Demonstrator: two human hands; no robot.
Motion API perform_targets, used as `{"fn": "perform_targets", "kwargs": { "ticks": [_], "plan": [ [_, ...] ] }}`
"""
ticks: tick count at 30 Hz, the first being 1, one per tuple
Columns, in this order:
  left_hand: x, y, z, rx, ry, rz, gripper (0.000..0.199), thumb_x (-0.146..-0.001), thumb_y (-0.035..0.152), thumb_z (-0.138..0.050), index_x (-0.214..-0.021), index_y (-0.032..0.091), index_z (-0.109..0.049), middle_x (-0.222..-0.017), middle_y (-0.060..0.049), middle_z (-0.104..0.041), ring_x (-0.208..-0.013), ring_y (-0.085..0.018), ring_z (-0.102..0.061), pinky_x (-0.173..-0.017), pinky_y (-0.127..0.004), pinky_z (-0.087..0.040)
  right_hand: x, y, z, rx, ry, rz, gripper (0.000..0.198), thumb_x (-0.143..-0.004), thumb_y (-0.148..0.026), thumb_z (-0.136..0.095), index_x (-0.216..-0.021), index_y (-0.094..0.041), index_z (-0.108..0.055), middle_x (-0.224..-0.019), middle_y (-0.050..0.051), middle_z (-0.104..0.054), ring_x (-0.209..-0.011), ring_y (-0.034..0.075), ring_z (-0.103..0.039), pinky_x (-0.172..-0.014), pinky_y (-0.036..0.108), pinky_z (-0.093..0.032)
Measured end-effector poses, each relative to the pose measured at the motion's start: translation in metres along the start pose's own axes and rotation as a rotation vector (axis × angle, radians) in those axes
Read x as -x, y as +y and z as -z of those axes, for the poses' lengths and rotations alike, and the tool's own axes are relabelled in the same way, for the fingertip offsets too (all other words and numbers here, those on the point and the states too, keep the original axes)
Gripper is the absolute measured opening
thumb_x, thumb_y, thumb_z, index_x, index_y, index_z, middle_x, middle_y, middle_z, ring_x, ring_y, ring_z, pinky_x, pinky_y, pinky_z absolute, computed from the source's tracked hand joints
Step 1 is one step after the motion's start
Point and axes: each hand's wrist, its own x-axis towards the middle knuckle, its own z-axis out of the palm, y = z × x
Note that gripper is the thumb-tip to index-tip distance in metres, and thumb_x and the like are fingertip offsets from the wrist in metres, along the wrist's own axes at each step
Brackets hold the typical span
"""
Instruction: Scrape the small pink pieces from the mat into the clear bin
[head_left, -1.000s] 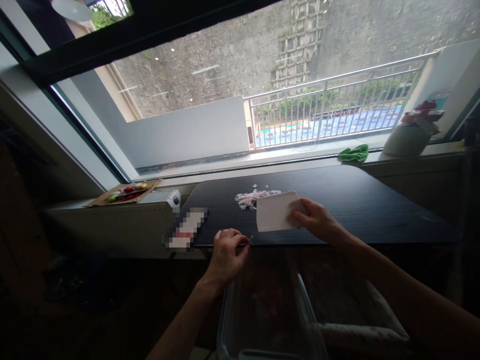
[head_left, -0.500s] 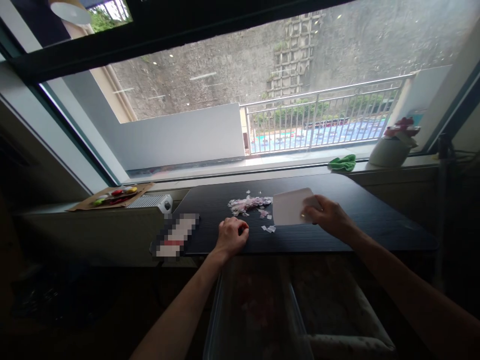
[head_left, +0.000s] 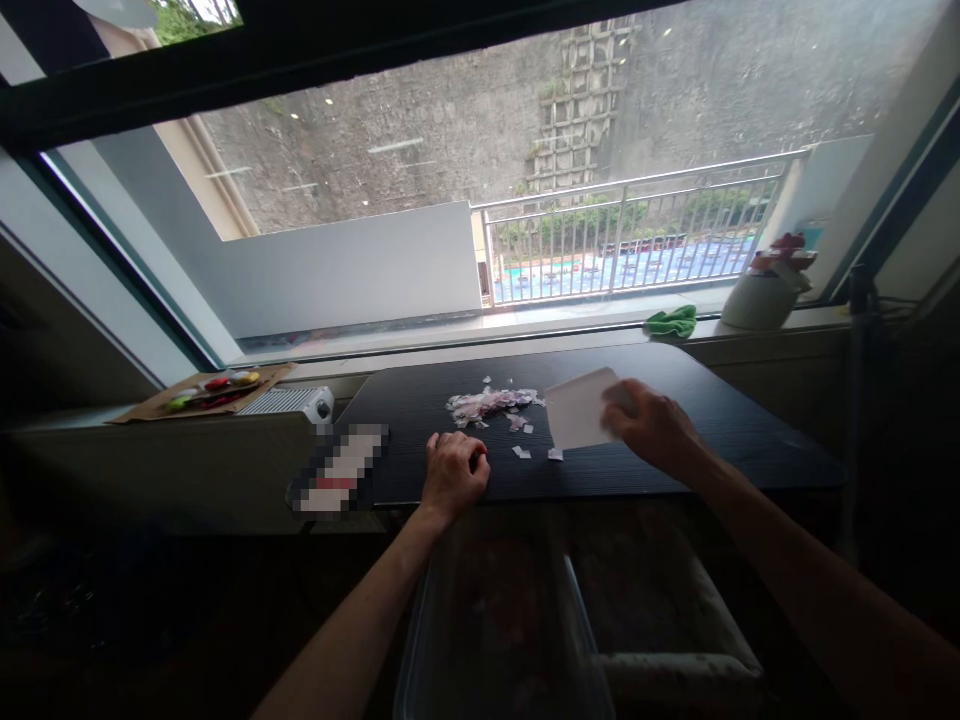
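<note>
My right hand (head_left: 654, 424) grips the right edge of a flat white card (head_left: 581, 410), which is tilted over the dark tabletop (head_left: 720, 440). Its lower left corner is close to a small white paper scrap (head_left: 555, 454). To the left of the card lies a heap of torn paper scraps (head_left: 491, 404), whitish and pale pink, with several loose bits around it. My left hand (head_left: 454, 470) rests at the table's front edge, just below the heap, with its fingers curled in and nothing visible in them.
A clear plastic bin (head_left: 585, 610) stands below the table's front edge, beside a pale-rimmed padded item (head_left: 675, 668). At left are a blurred-out object (head_left: 341, 470) and a radiator (head_left: 281, 402) with cardboard (head_left: 135, 405). A green cloth (head_left: 671, 321) and a white bottle (head_left: 761, 297) sit on the sill.
The view has shifted slightly. The card in my right hand has tilted, its lower corner now near a separate scrap to the right of the loose bits. My left hand stays closed at the edge.
</note>
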Motion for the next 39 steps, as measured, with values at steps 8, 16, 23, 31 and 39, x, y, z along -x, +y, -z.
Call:
{"fn": "perform_targets", "kwargs": {
  "ticks": [8,16,23,31,39],
  "plan": [
    [0.001,0.001,0.0,-0.011,-0.004,-0.011,0.012,-0.079,0.02,-0.051,-0.078,0.023,-0.063,-0.083,-0.003,-0.065,-0.09,-0.023,-0.058,-0.105,-0.051,-0.03,-0.001,0.009,0.012,0.039,-0.032,-0.009,0.015,-0.076,-0.026,-0.052,-0.086,-0.022,-0.062,-0.07,0.004,-0.065,-0.064,0.019,-0.058,-0.057,0.027,-0.039],
    [0.0,-0.001,0.002,-0.015,-0.021,0.002,0.014,-0.079,0.02,-0.052,-0.079,0.022,-0.065,-0.085,-0.004,-0.066,-0.092,-0.024,-0.058,-0.106,-0.054,-0.028,0.008,0.015,0.029,0.043,-0.009,0.025,0.021,-0.077,-0.03,-0.052,-0.093,-0.022,-0.063,-0.073,0.005,-0.066,-0.067,0.022,-0.06,-0.062,0.03,-0.041],
    [-0.029,0.044,0.001,0.038,-0.191,-0.219,0.015,-0.083,0.023,-0.056,-0.085,0.023,-0.071,-0.093,-0.004,-0.069,-0.101,-0.023,-0.056,-0.11,-0.057,-0.021,-0.011,0.045,0.017,-0.145,0.105,-0.129,0.021,-0.074,-0.026,-0.056,-0.091,-0.018,-0.063,-0.077,0.006,-0.068,-0.067,0.019,-0.061,-0.058,0.028,-0.045],
    [-0.06,0.095,-0.009,-0.113,-0.475,-0.56,0.018,-0.085,0.022,-0.055,-0.087,0.024,-0.073,-0.094,-0.004,-0.071,-0.103,-0.024,-0.055,-0.106,-0.057,-0.027,-0.013,0.076,-0.026,-0.44,0.143,-0.307,0.013,-0.07,-0.025,-0.056,-0.08,-0.018,-0.061,-0.074,0.004,-0.066,-0.068,0.018,-0.06,-0.06,0.026,-0.047],
    [-0.069,0.102,-0.01,-0.321,-0.406,-0.821,0.022,-0.084,0.014,-0.052,-0.075,0.018,-0.072,-0.08,-0.007,-0.072,-0.093,-0.022,-0.059,-0.112,-0.058,-0.015,-0.009,0.072,-0.025,-0.367,0.132,-0.286,0.015,-0.074,-0.026,-0.053,-0.084,-0.017,-0.059,-0.08,0.006,-0.066,-0.074,0.02,-0.06,-0.067,0.029,-0.046]
  ]
}}
